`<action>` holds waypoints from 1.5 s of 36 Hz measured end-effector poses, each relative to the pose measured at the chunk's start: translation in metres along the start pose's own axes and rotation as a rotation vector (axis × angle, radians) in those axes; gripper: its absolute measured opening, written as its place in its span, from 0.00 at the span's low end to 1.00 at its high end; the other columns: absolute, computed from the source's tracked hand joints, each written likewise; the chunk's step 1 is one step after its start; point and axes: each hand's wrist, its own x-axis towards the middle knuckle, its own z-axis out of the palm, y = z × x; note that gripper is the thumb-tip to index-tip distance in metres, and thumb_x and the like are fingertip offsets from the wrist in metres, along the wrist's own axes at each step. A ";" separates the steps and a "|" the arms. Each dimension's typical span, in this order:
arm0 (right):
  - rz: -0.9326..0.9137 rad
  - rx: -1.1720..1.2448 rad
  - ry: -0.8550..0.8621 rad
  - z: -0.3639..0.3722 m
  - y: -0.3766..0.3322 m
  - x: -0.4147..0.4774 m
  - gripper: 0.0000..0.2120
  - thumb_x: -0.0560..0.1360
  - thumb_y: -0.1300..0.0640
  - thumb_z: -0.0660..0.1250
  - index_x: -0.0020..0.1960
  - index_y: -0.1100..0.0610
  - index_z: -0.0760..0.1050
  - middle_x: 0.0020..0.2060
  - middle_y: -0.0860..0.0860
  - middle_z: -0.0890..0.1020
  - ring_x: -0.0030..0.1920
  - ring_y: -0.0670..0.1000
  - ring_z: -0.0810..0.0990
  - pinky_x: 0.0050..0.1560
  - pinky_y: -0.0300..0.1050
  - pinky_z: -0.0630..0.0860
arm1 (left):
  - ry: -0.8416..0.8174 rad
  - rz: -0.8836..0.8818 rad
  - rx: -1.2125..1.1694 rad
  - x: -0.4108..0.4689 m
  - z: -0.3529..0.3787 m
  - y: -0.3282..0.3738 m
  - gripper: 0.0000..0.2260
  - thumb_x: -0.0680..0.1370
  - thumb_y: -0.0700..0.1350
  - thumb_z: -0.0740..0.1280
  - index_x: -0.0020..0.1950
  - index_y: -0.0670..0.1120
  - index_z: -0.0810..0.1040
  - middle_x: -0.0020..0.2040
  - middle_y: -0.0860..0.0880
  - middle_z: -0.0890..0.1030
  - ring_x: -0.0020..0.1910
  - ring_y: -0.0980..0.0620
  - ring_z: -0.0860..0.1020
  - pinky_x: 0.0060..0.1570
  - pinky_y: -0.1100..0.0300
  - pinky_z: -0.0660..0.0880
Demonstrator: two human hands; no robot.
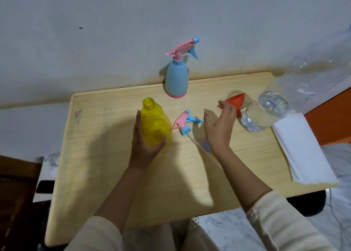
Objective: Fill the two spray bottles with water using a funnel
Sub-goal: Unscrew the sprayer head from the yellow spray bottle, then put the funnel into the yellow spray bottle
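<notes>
Now, left hand [144, 142]: grip wrapped around the lower body of the yellow bottle [154, 121], thumb on the near side, fingers behind.
Yellow bottle: upright on the table [106, 155], left of centre, its threaded neck uncapped.
Right hand [218, 125]: grip released, palm turned left, fingers spread and holding nothing; it hovers between the spray head and the funnel.
Spray head [185, 120]: pink and blue, lying on its side on the table just right of the yellow bottle, its thin dip tube [201, 150] trailing toward the near edge and passing under the right wrist.
Funnel [235, 103]: orange, lying tilted on the table just behind the right fingertips, next to the water bottle.
Water bottle [266, 111]: clear plastic, holding water, at the table's right side.
Blue bottle [176, 77]: upright at the far edge by the wall, its pink sprayer on.
Paper [302, 150]: white folded stack at the right edge.
</notes>
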 end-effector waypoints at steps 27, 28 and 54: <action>0.316 0.064 -0.092 -0.030 0.017 0.055 0.44 0.60 0.48 0.80 0.69 0.59 0.63 0.62 0.55 0.73 0.59 0.52 0.72 0.54 0.39 0.67 | 0.040 -0.047 0.001 0.007 0.024 0.017 0.40 0.68 0.53 0.73 0.75 0.50 0.57 0.71 0.46 0.63 0.68 0.54 0.65 0.62 0.59 0.67; 0.294 0.103 -0.102 -0.031 0.007 0.050 0.43 0.60 0.47 0.80 0.68 0.58 0.64 0.61 0.53 0.73 0.56 0.49 0.72 0.53 0.38 0.67 | 0.050 -0.062 0.005 0.009 0.022 0.023 0.40 0.68 0.54 0.73 0.75 0.49 0.58 0.70 0.46 0.64 0.66 0.56 0.65 0.60 0.60 0.67; -0.108 0.506 -0.484 -0.010 -0.101 -0.012 0.42 0.59 0.47 0.80 0.68 0.50 0.64 0.62 0.46 0.72 0.63 0.44 0.72 0.58 0.40 0.76 | 0.024 -0.157 -0.048 0.012 0.020 0.044 0.29 0.70 0.40 0.73 0.69 0.47 0.68 0.56 0.51 0.73 0.55 0.54 0.73 0.47 0.75 0.66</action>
